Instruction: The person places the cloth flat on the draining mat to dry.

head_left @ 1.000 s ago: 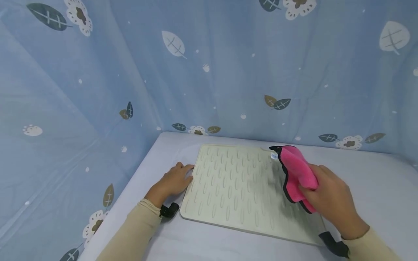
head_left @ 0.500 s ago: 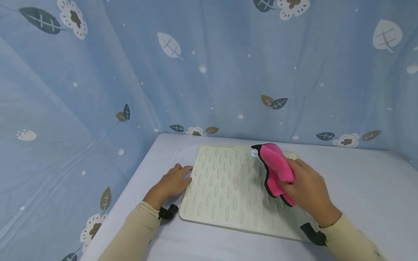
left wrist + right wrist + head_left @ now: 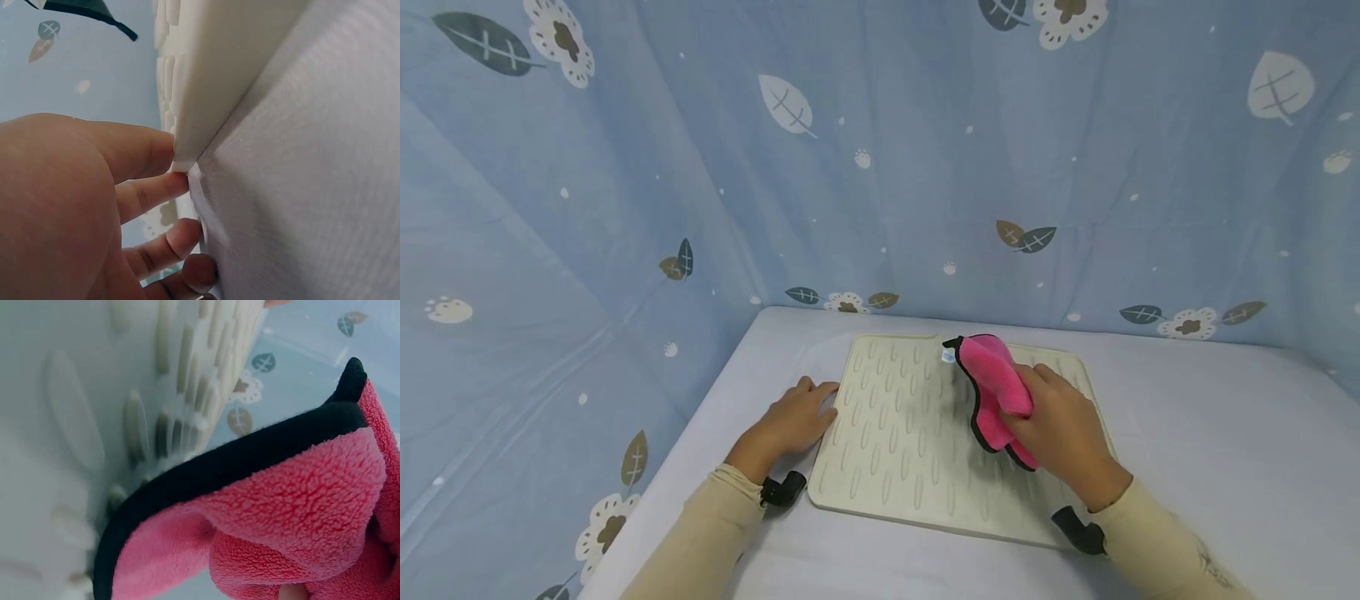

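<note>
Leftward since a second ago, the pink cloth (image 3: 992,392) is sliding across the ribbed cream mat (image 3: 895,433), bunched in my right hand (image 3: 1060,433), whose fingers are curling tightly around it. I am judging that the mat could skid on the worktop (image 3: 1225,450), since my left hand (image 3: 793,421) is only pressing relaxed fingers against its left edge, while the cloth's long axis is pointing away toward the blue curtain (image 3: 880,167).
</note>
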Action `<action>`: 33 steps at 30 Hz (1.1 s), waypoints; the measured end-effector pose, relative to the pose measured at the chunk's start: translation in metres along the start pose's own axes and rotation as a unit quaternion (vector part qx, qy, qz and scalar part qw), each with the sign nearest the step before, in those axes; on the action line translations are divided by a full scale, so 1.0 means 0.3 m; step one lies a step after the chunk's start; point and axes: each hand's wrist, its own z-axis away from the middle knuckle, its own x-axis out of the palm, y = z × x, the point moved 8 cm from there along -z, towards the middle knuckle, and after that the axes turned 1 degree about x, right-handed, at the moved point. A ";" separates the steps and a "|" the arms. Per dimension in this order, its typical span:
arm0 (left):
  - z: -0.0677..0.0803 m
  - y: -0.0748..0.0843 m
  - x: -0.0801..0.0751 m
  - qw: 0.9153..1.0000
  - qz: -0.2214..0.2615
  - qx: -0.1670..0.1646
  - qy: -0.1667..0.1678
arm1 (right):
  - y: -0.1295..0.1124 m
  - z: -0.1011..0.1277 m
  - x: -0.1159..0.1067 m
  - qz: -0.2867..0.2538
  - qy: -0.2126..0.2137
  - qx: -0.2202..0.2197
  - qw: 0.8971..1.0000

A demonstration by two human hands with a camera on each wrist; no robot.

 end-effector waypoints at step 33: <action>-0.017 -0.002 0.007 1.000 -0.006 0.008 0.001 | -0.067 0.036 0.208 0.030 -0.175 -0.048 0.983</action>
